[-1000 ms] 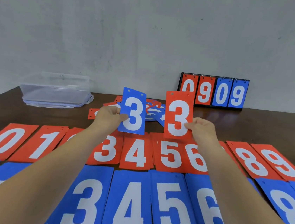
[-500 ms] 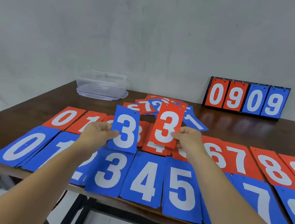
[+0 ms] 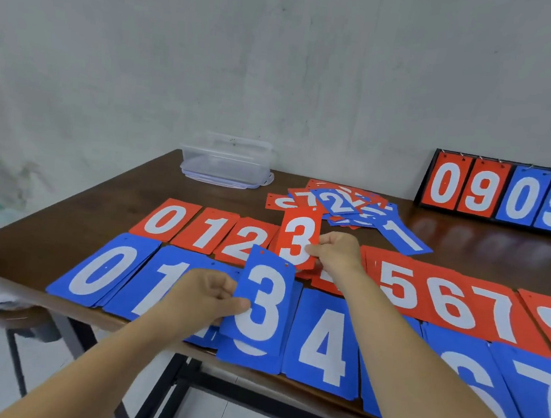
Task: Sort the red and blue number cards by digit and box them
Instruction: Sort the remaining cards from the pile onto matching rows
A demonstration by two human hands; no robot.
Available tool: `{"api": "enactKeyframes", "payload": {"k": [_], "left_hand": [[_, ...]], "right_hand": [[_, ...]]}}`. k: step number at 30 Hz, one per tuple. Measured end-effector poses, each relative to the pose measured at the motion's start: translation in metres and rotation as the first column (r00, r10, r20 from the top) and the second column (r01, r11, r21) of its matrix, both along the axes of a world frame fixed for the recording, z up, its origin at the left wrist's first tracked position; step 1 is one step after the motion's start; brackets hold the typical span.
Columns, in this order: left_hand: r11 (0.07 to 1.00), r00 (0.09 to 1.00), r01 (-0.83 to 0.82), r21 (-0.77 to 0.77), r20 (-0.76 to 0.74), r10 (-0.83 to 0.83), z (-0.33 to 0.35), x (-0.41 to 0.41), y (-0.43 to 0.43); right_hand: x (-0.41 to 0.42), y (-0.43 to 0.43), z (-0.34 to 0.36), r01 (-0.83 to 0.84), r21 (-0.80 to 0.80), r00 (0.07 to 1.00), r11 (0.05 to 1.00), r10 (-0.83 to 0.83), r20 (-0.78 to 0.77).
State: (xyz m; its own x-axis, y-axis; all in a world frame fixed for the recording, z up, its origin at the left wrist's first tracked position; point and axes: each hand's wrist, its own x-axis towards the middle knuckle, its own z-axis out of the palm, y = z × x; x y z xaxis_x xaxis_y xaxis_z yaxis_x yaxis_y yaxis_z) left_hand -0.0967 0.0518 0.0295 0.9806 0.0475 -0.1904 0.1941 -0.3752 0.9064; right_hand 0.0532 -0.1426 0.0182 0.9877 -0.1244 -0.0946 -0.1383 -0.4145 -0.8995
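Gripping a card in each hand, the person leans over the dark wooden table [image 3: 94, 222]. The left hand [image 3: 202, 298] pinches the blue 3 card [image 3: 261, 303] by its left edge, thumb on the face. The card is tilted just above a blue stack in the near blue row [image 3: 324, 345], between the 1 and the 4. The right hand [image 3: 339, 254] pinches the red 3 card [image 3: 297, 242] by its right edge, standing it over the red row [image 3: 396, 284] just beside the red 2.

Over to the containers. The clear plastic box [image 3: 228, 155] sits at the far left of the table, well apart from both hands, on what looks like its lid. Through its walls only the grey wall [image 3: 282, 72] behind shows. At the back right, the black scoreboard frame [image 3: 423, 177] stands upright, holding four cards: red 0, red 9, blue 0, blue 9. Between box and frame lies a loose heap [image 3: 347, 203] of red and blue cards, overlapping each other.
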Motion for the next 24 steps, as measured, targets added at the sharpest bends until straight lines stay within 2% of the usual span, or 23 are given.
{"api": "enactKeyframes", "payload": {"k": [3, 6, 10, 13, 16, 21, 24], "left_hand": [[0.99, 1.0, 0.01, 0.137, 0.008, -0.011, -0.009, 0.0, -0.002], [0.933, 0.998, -0.015, 0.359, 0.062, -0.008, -0.013, 0.003, -0.004], [0.714, 0.992, -0.008, 0.7, 0.097, -0.084, -0.009, 0.001, -0.013], [0.592, 0.985, -0.015, 0.806, 0.113, -0.129, -0.008, 0.001, -0.013], [0.606, 0.971, -0.013, 0.796, 0.156, -0.184, -0.01, 0.004, -0.011], [0.75, 0.917, 0.023, 0.661, 0.285, -0.279, -0.01, 0.02, -0.015], [0.796, 0.881, 0.063, 0.602, 0.341, -0.328, -0.005, 0.035, -0.029]], "right_hand": [[0.006, 0.004, -0.006, -0.022, -0.238, 0.999, 0.971, 0.028, 0.02], [0.005, 0.007, -0.006, -0.02, -0.432, 0.999, 0.902, 0.039, 0.036], [0.001, 0.012, -0.007, 0.032, -0.571, 0.997, 0.82, 0.01, 0.071], [-0.002, 0.013, -0.006, 0.041, -0.603, 0.998, 0.796, -0.001, 0.066], [-0.006, 0.01, -0.003, 0.049, -0.604, 0.994, 0.795, 0.023, 0.11], [-0.02, -0.004, 0.002, 0.048, -0.548, 0.986, 0.835, 0.049, 0.161], [-0.026, -0.017, 0.005, 0.082, -0.531, 0.982, 0.844, 0.021, 0.185]]}}
